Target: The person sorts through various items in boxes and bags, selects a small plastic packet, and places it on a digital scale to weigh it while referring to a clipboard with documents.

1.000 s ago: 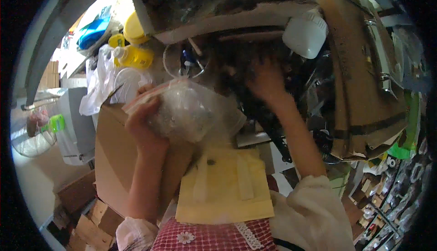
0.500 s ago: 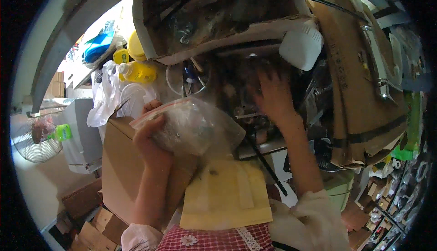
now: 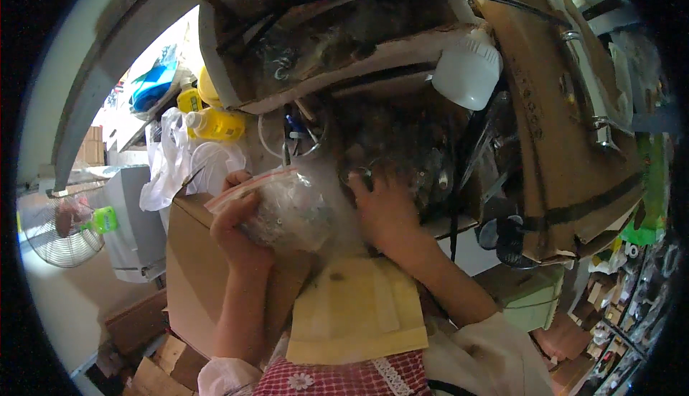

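Drawn back toward the body since half a second ago, the right hand (image 3: pixel 387 206) is now held just beside the clear zip bag (image 3: pixel 291 213), at the near side of a heap of small dark parts (image 3: pixel 428 157). Its fingers are partly curled; whether anything is pinched by this grip cannot be told. By the left hand (image 3: pixel 240 224), the bag is held near its red-striped top edge, the grip closed on the plastic. Past the heap, a white plastic container (image 3: pixel 466 74) is seen, and a yellow bottle (image 3: pixel 221 124) is seen at the left.
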Available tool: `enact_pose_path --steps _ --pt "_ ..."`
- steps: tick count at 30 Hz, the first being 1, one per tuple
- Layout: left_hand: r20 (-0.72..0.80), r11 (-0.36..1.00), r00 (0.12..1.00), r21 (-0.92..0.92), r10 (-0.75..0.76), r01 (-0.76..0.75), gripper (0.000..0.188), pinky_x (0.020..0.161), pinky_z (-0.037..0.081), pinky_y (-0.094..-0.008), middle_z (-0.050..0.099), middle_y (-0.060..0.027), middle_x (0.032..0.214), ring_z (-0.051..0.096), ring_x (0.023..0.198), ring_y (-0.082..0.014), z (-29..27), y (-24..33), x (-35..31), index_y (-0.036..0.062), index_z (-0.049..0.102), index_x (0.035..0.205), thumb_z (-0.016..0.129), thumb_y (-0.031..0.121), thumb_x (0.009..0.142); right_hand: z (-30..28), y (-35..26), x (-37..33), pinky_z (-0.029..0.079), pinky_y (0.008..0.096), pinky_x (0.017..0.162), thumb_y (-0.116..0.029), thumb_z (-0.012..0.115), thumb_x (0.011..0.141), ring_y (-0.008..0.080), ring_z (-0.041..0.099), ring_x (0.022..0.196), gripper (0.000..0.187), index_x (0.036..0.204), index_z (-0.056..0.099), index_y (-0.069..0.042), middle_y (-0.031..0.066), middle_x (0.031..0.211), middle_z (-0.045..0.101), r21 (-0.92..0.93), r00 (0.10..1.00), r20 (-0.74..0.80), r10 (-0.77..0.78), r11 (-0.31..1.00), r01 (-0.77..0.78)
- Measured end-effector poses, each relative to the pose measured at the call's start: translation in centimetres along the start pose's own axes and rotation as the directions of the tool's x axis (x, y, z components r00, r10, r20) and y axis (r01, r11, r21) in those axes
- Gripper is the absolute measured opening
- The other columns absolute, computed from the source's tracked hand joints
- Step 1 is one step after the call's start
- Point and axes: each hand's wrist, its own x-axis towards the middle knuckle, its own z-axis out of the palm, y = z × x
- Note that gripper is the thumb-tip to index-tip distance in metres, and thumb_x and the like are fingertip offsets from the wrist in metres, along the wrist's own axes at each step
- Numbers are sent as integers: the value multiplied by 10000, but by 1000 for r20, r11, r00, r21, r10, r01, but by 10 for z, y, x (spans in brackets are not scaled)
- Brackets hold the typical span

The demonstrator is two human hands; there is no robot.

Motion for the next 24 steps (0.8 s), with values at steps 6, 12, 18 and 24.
enact_pose_path --steps 6,12,18,24 --pt "3 999 1000 -42 -10 10 356 860 452 -290 554 -74 939 558 911 -203 -12 -6 6 26 523 991 593 141 661 -47 20 -21 383 532 1050 -234 654 847 469 431 1254 558 1343 477 -51 293 1336 465 280 996 -75 -44 958 64" --pt "15 999 999 33 39 -40 506 973 445 -346 583 -110 1014 571 1018 -263 -12 -4 4 -10 535 1143 592 160 670 -72 84 -44 369 509 1066 -335 654 889 501 424 1250 726 1422 336 42 337 1370 422 349 849 182 496 775 -527" --pt "79 987 995 142 58 -69 598 1014 442 -391 602 -171 1179 571 1111 -301 -17 -4 4 -5 526 1258 583 200 699 5 65 -46 346 482 1093 -266 673 862 529 335 1320 947 1469 68 137 432 1433 241 411 882 -103 459 827 -383" --pt "3 983 997 166 82 -81 584 1037 429 -422 597 -179 1224 565 1141 -305 -13 -7 2 -29 532 1269 584 218 742 -3 23 -68 294 548 1107 -179 661 842 639 222 1313 954 1503 21 74 471 1454 86 541 916 -168 363 811 -222"
